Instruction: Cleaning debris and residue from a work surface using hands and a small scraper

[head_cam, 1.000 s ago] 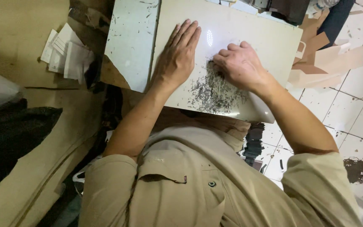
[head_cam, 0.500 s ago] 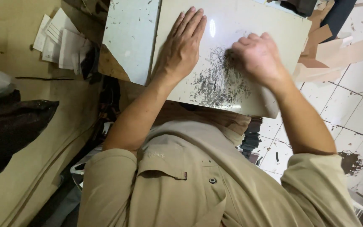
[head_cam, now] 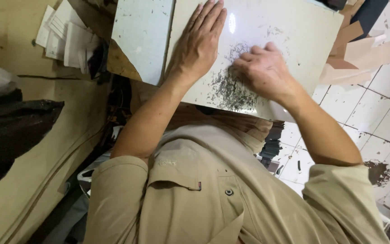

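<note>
A glossy cream tile [head_cam: 290, 31] rests across my lap, with a patch of dark scrapings [head_cam: 231, 90] near its front edge. My left hand [head_cam: 199, 43] lies flat on the tile, fingers spread, pressing it down. My right hand [head_cam: 262, 72] is curled over the dark patch with its fingers bent against the surface; whether it holds anything underneath is hidden. A second pale speckled tile [head_cam: 143, 36] with a broken corner lies just left of the first.
Folded white papers [head_cam: 64, 38] lie on brown cardboard [head_cam: 19, 117] at the left, beside a dark plastic bag [head_cam: 10, 131]. Brown cardboard pieces [head_cam: 362, 49] sit at the upper right. White floor tiles [head_cam: 375, 122] with a dark stain show on the right.
My right hand has slid back and forth over the dark patch, now lower and nearer my left hand. My left hand has stayed flat on the tile.
</note>
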